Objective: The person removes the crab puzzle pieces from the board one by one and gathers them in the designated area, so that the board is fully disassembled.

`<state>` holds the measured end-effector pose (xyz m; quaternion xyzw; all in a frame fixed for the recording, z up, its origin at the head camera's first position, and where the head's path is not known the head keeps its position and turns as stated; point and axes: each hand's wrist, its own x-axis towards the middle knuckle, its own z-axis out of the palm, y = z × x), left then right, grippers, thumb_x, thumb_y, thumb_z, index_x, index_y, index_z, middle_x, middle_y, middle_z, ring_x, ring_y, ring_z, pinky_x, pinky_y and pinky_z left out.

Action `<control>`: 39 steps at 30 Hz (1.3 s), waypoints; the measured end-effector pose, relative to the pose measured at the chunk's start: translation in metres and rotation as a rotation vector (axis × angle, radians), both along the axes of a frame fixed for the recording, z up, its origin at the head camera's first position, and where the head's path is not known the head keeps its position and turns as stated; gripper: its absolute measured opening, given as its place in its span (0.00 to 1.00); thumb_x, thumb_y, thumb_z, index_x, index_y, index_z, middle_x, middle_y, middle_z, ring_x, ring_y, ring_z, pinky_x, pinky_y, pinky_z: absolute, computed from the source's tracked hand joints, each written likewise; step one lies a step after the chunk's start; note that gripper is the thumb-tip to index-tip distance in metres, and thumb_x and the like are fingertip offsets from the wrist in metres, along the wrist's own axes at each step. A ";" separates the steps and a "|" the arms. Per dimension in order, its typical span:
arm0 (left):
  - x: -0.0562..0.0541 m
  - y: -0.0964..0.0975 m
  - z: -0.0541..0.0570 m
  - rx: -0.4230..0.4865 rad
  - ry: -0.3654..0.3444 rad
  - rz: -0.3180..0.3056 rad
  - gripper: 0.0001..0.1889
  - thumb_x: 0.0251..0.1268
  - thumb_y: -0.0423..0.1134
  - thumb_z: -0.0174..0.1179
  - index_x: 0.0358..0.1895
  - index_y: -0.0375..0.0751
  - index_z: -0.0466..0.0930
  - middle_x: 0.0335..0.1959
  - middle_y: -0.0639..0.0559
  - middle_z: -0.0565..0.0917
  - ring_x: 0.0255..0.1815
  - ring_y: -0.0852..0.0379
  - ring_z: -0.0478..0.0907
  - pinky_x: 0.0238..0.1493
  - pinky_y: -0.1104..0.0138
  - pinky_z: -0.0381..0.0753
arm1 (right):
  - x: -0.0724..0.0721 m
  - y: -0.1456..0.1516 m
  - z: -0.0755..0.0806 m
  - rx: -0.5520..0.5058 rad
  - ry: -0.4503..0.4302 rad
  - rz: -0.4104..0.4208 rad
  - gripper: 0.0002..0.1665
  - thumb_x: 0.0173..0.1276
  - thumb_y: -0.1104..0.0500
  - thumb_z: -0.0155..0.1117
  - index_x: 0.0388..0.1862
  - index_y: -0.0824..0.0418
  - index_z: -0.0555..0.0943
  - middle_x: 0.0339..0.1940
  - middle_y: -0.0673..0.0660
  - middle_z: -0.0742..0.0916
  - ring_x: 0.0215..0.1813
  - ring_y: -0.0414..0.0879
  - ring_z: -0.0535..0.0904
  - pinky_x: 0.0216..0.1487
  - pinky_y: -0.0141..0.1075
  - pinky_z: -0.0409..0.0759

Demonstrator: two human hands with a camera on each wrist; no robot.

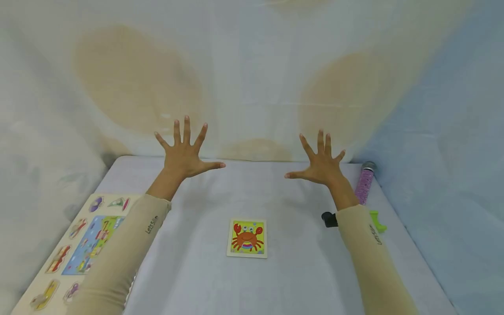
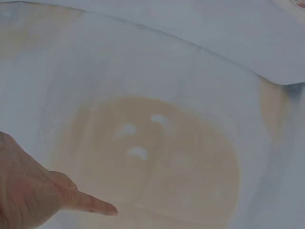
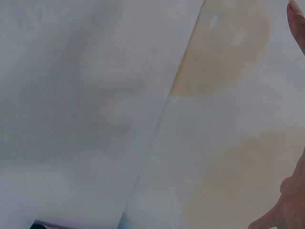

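Both hands are raised above the far part of the table with fingers spread wide, and neither holds anything. My left hand [image 1: 183, 159] hovers at the left of the head view, its thumb pointing inward. Opposite it, my right hand [image 1: 322, 167] is held up with its thumb toward the middle. Between the forearms, nearer to me, a small square crab puzzle [image 1: 247, 239] with a pale frame lies flat on the table. In the left wrist view the left hand [image 2: 35, 191] shows at the lower left; part of the right hand [image 3: 290, 205] shows at the right wrist view's edge.
A large picture board [image 1: 84, 236] lies at the left, partly under the left forearm. Along the right edge is a purple glittery microphone [image 1: 364, 183]. A black object [image 1: 330, 219] and a green piece [image 1: 378, 222] are partly hidden by the right sleeve. A patterned curtain [image 1: 252, 78] hangs behind the table.
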<state>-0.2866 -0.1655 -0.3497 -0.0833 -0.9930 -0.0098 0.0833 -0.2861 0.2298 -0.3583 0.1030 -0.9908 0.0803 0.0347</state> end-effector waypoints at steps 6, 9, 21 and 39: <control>0.004 -0.002 -0.006 -0.030 -0.015 -0.040 0.65 0.43 0.88 0.46 0.77 0.68 0.17 0.80 0.35 0.30 0.80 0.31 0.37 0.61 0.23 0.26 | 0.005 0.002 -0.009 -0.005 -0.016 0.026 0.75 0.46 0.19 0.65 0.82 0.38 0.34 0.80 0.66 0.33 0.80 0.67 0.28 0.60 0.82 0.36; 0.007 -0.004 -0.012 -0.042 -0.010 -0.050 0.66 0.42 0.88 0.47 0.78 0.65 0.21 0.80 0.33 0.42 0.78 0.30 0.47 0.63 0.24 0.32 | 0.008 0.002 -0.014 -0.014 -0.021 0.037 0.75 0.45 0.19 0.67 0.82 0.40 0.36 0.81 0.68 0.36 0.81 0.67 0.31 0.61 0.81 0.37; 0.017 -0.014 -0.032 -0.037 0.016 -0.070 0.66 0.39 0.89 0.48 0.81 0.62 0.32 0.76 0.35 0.54 0.71 0.30 0.60 0.65 0.25 0.41 | 0.021 0.000 -0.030 -0.001 -0.053 0.045 0.75 0.45 0.21 0.68 0.83 0.45 0.40 0.80 0.71 0.43 0.79 0.72 0.42 0.63 0.79 0.43; 0.044 0.002 -0.059 -0.010 0.000 -0.136 0.67 0.38 0.87 0.53 0.81 0.55 0.43 0.70 0.35 0.63 0.65 0.34 0.65 0.59 0.38 0.60 | 0.039 -0.012 -0.062 -0.001 -0.107 0.062 0.71 0.47 0.22 0.68 0.82 0.50 0.50 0.78 0.72 0.56 0.74 0.73 0.58 0.62 0.71 0.63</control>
